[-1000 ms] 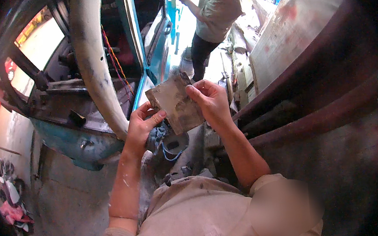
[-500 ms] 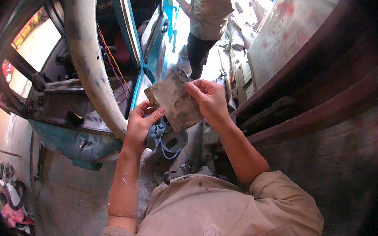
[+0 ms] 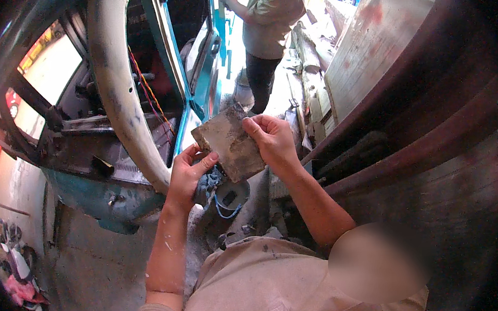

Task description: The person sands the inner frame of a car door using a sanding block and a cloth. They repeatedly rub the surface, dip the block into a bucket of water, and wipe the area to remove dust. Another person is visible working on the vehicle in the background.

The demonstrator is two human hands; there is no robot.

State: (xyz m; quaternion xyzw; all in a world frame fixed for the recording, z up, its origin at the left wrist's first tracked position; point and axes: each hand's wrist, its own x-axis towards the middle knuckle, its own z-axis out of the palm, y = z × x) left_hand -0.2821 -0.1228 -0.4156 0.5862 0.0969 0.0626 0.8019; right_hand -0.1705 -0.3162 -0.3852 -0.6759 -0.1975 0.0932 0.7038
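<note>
Between my two hands is a worn, roughly square sheet of sandpaper (image 3: 232, 151), greyish tan with dark smudges and ragged edges. My left hand (image 3: 186, 172) pinches its left side, thumb on the face and fingers behind. At its upper right corner, my right hand (image 3: 273, 141) grips it between thumb and bent fingers. The sheet is held tilted in front of my body, above a grey container (image 3: 233, 196) with blue cord (image 3: 225, 214) beside it. White smears mark my left forearm.
To the left stands a teal vehicle cab (image 3: 84, 190) with a whitish pillar (image 3: 111, 84), loose wires (image 3: 151, 99) and a teal door frame (image 3: 207, 95). Another person (image 3: 274, 23) stands ahead, one hand at the door. Dark red metal beams (image 3: 411, 156) run along the right.
The sheet sits slightly lower in the picture, both hands keeping hold of it. The view has shifted a little, and the other person appears slightly lower and further left.
</note>
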